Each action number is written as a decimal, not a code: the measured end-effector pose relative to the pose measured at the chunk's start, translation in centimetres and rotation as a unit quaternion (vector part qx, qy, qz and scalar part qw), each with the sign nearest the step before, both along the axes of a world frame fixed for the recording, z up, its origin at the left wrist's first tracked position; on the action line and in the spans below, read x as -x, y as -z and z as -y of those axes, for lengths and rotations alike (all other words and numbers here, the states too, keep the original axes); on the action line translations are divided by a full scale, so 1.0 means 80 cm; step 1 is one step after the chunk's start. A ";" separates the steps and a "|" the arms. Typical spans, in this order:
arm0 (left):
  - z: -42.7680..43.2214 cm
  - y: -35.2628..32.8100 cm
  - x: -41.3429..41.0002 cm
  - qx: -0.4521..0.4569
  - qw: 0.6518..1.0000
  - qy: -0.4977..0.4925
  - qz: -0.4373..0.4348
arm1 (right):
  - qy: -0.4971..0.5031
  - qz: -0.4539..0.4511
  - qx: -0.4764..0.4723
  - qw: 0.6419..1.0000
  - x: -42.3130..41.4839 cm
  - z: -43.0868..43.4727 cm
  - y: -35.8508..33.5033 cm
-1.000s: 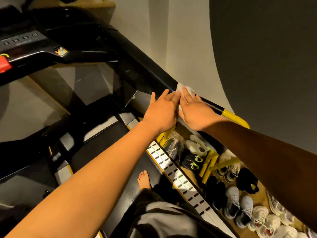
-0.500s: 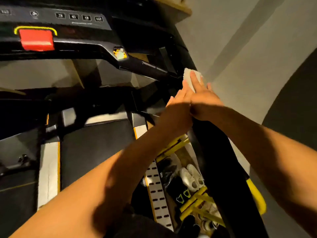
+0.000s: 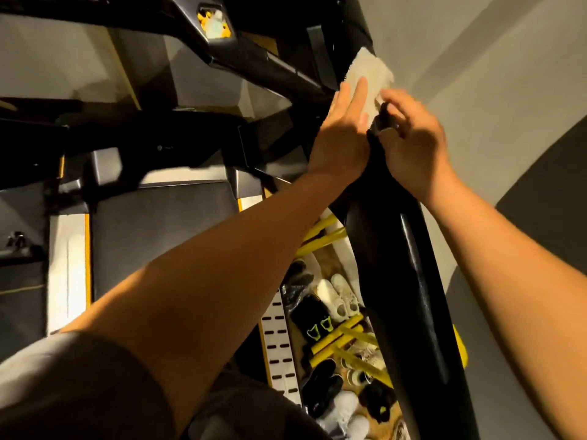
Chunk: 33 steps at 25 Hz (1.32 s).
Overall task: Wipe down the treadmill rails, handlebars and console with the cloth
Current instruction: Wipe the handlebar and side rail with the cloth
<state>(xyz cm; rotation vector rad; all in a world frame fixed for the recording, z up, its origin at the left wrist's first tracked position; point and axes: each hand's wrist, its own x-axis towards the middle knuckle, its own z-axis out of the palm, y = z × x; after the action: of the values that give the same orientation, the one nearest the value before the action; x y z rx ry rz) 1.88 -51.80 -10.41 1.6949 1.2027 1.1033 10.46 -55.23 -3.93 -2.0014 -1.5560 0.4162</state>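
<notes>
Cloth (image 3: 368, 71), pale and folded into a small pad, lies draped over the upper stretch of the black handlebar (image 3: 403, 281), close to where that bar meets the dark console frame (image 3: 254, 61). The left hand (image 3: 341, 134) presses on the cloth with its fingers straight and held together, the fingertips on the near half of the cloth and the palm against the inner side of the bar. The right hand (image 3: 413, 144) sits just beside it on the outer side, its fingers curled round the handlebar directly below the cloth; one fingertip reaches the cloth's near edge, though whether it pinches the fabric cannot be told. The two hands are nearly touching across the bar. From there the handlebar runs down toward the camera, glossy and thick, with a yellow end piece (image 3: 459, 347) showing at its outer side. A yellow sticker (image 3: 214, 23) sits on the underside of the console frame. Below the left forearm lies the dark treadmill belt (image 3: 158, 233), flanked by a pale side rail (image 3: 279, 344) marked with rows of black slots. Between that rail and the handlebar, several shoes (image 3: 336, 300), white and black, sit on a yellow rack (image 3: 336, 341) on the floor. A plain light wall (image 3: 476, 74) fills the right side, and a grey sleeve (image 3: 63, 392) covers the left upper arm.
</notes>
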 end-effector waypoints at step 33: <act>0.038 0.127 -0.038 0.332 0.925 -0.075 0.167 | 0.038 0.052 0.087 0.994 -0.017 0.092 0.053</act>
<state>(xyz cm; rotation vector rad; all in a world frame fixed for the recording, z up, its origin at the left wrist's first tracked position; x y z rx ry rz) 4.94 -54.81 -20.55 0.8731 1.3004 0.8827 11.78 -62.57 -8.19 -2.2415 -1.5447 0.4368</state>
